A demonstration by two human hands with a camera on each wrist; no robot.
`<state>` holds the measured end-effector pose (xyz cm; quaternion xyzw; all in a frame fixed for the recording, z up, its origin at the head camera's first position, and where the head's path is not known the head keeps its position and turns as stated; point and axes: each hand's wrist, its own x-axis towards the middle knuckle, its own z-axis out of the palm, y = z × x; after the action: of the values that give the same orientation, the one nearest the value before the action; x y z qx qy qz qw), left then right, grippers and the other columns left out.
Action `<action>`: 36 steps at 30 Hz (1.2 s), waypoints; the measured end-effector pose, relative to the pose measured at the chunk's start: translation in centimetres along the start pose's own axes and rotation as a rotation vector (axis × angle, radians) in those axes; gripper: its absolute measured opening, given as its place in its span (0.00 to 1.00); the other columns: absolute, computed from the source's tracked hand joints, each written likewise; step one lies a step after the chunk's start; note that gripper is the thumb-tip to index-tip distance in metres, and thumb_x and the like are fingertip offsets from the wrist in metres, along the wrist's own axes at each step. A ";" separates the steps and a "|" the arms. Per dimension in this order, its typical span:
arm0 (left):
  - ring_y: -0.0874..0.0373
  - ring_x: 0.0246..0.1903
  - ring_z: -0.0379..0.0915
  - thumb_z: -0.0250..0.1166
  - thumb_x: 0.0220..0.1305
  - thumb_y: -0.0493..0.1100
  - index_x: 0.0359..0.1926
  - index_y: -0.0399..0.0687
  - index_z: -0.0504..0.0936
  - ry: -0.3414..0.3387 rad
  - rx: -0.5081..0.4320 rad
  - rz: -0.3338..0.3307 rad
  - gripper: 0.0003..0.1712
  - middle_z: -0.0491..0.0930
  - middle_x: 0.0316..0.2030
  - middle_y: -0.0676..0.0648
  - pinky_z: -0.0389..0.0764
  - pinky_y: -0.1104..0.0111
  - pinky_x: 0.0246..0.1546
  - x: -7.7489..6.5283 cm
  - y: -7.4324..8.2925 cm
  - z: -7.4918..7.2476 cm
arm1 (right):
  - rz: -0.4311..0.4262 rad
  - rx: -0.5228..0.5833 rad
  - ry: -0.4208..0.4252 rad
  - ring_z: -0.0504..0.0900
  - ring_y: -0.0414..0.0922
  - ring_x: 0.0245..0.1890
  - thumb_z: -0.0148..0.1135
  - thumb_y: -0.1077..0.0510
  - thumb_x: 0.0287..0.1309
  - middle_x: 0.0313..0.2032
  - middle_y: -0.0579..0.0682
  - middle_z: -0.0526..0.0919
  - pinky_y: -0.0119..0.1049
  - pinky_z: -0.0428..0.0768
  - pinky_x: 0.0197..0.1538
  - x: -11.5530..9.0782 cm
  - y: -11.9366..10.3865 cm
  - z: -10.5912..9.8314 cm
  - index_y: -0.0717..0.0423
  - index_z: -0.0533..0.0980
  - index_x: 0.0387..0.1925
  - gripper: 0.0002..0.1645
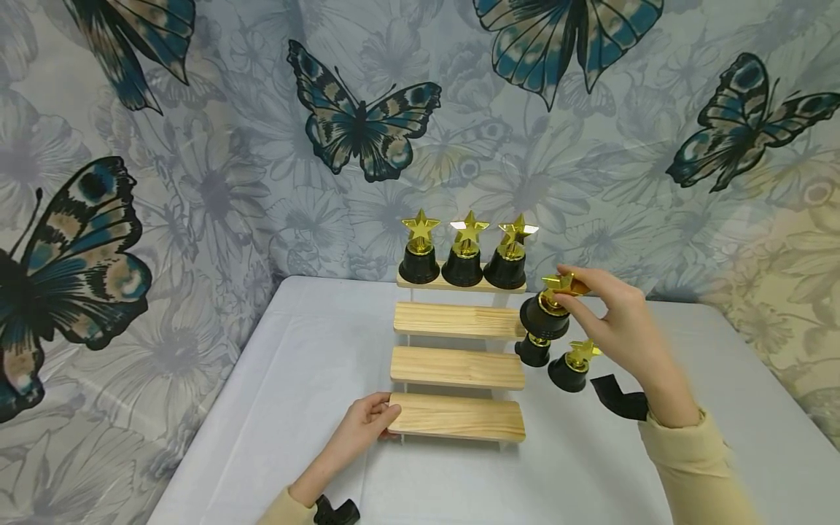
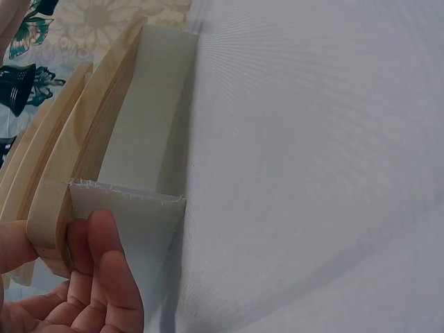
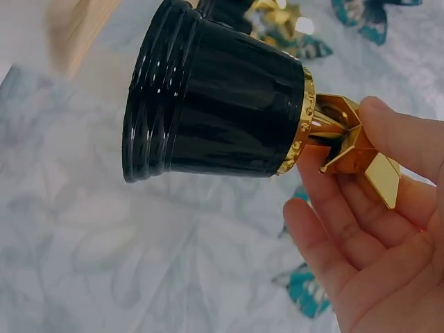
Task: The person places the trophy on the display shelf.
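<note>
My right hand [image 1: 620,321] pinches a small trophy [image 1: 543,319] by its gold star, thumb on one side and fingers on the other. In the right wrist view its ribbed black base [image 3: 222,97] points left, away from the palm. It is held beside the right end of the second tier. My left hand [image 1: 361,424] grips the left end of the lowest wooden tier [image 1: 459,418] of a display stand, thumb above and fingers curled under it [image 2: 50,222]. Three matching trophies, one of them at the left [image 1: 418,267], stand in a row on the top tier.
Right of the stand, two more star trophies are on the white table [image 1: 262,408]: one [image 1: 569,373] tilted, another [image 1: 533,352] partly hidden behind the held one. The middle tiers [image 1: 456,367] are bare wood. A butterfly-patterned cloth [image 1: 367,138] hangs behind.
</note>
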<state>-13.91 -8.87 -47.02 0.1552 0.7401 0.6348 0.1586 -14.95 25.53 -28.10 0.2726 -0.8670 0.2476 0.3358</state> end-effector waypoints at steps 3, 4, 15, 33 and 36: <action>0.59 0.27 0.78 0.56 0.68 0.43 0.57 0.20 0.65 0.005 -0.002 0.006 0.28 0.80 0.33 0.43 0.80 0.69 0.26 0.1 -0.2 0.0 | -0.023 0.041 -0.024 0.76 0.42 0.38 0.68 0.76 0.42 0.40 0.53 0.81 0.20 0.71 0.44 0.7 -0.6 1.1 0.64 0.75 0.52 0.30; 0.58 0.27 0.78 0.56 0.68 0.43 0.57 0.19 0.65 0.004 -0.002 0.008 0.28 0.80 0.33 0.43 0.80 0.69 0.26 0.1 -0.2 0.0 | -0.034 0.051 -0.033 0.77 0.43 0.37 0.68 0.75 0.42 0.40 0.53 0.81 0.21 0.71 0.44 1.0 -0.7 1.5 0.64 0.75 0.52 0.30; 0.53 0.28 0.79 0.54 0.68 0.37 0.54 0.16 0.65 -0.008 0.000 -0.002 0.24 0.79 0.31 0.42 0.81 0.63 0.28 -0.6 2.0 0.1 | -0.140 0.206 -0.092 0.79 0.42 0.35 0.68 0.73 0.45 0.40 0.53 0.81 0.34 0.78 0.37 3.3 -2.2 5.8 0.66 0.75 0.51 0.27; 0.58 0.29 0.79 0.56 0.68 0.45 0.58 0.16 0.61 -0.008 0.012 0.016 0.33 0.78 0.31 0.45 0.81 0.70 0.29 -0.1 -0.2 -0.2 | -0.127 0.362 -0.159 0.80 0.43 0.37 0.65 0.66 0.53 0.43 0.54 0.81 0.34 0.79 0.43 5.9 -4.0 10.8 0.66 0.75 0.51 0.22; 0.58 0.29 0.79 0.56 0.68 0.45 0.58 0.16 0.60 -0.011 0.012 0.017 0.33 0.78 0.31 0.45 0.81 0.69 0.29 0.0 -0.2 -0.2 | -0.140 0.384 -0.154 0.80 0.42 0.35 0.66 0.66 0.52 0.40 0.53 0.81 0.35 0.80 0.41 6.2 -4.2 11.4 0.67 0.75 0.50 0.22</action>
<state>-13.96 -9.05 -47.16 0.1657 0.7418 0.6307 0.1564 -21.24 13.62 -30.02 0.4093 -0.8059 0.3625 0.2270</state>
